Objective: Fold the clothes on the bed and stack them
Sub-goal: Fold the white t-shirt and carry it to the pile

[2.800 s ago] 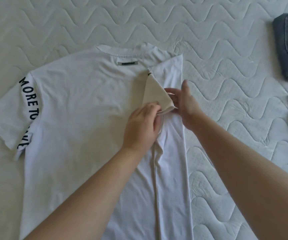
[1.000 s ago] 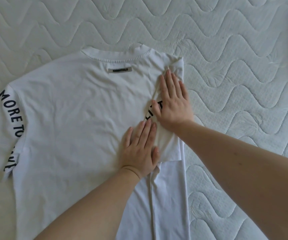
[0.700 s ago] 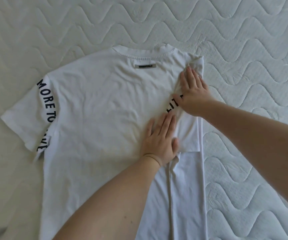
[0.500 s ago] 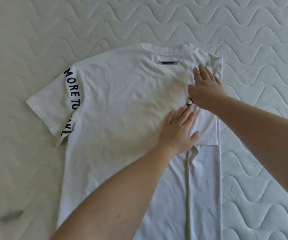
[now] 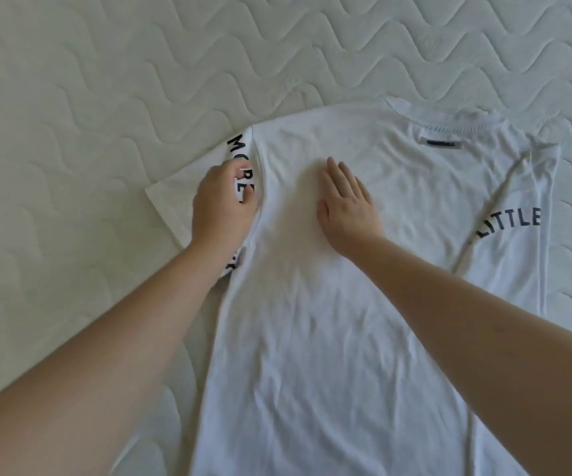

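Fingers [image 5: 243, 197] of your left hand [image 5: 221, 207] curl round printed left sleeve [image 5: 188, 197] at shoulder seam. Right hand [image 5: 344, 201] flat, fingers straight, pressing shirt [image 5: 329, 321] chest just right of it. Shirt lies on bed [image 5: 88, 115], long axis near-to-far, collar far. Right side already folded in; left sleeve likely folds rightward, left hand nearer.

The white T-shirt [image 5: 329, 321] runs off the frame at 6 o'clock, so its hem is out of sight. The left hand [image 5: 221, 204] covers the middle letters printed down the sleeve at 9 o'clock. The neck label [image 5: 444, 143] at 1 o'clock is too small to read. Both forearms are cut off by the lower edge.
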`<action>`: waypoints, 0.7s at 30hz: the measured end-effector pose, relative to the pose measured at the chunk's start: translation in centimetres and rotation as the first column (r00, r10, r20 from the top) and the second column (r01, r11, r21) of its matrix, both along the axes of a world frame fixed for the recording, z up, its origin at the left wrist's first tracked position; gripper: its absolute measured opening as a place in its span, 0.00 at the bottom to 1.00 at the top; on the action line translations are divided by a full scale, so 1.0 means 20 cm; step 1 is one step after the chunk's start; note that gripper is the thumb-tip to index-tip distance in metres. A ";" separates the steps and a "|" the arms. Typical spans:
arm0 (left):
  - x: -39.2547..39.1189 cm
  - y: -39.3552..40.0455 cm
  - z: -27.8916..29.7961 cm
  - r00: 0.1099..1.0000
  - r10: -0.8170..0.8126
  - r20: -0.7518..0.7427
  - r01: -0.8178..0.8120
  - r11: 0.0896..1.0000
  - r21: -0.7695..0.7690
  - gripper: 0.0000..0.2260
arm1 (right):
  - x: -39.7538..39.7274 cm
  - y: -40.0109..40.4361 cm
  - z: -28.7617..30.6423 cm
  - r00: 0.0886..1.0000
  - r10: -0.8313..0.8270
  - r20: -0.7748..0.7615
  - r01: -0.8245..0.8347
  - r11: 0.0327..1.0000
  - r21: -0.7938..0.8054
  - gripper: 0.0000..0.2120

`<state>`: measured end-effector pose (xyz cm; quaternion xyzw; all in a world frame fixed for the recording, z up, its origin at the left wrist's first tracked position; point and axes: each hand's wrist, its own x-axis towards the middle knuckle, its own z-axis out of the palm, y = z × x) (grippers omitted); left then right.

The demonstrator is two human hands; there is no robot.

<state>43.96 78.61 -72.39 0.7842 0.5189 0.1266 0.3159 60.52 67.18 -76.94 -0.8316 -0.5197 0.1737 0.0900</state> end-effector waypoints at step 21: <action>-0.13 0.62 -0.06 0.732 -0.280 -0.622 0.143 0.955 -0.262 0.16 | 0.04 0.20 -0.17 0.992 -0.077 0.102 0.067 0.994 0.090 0.30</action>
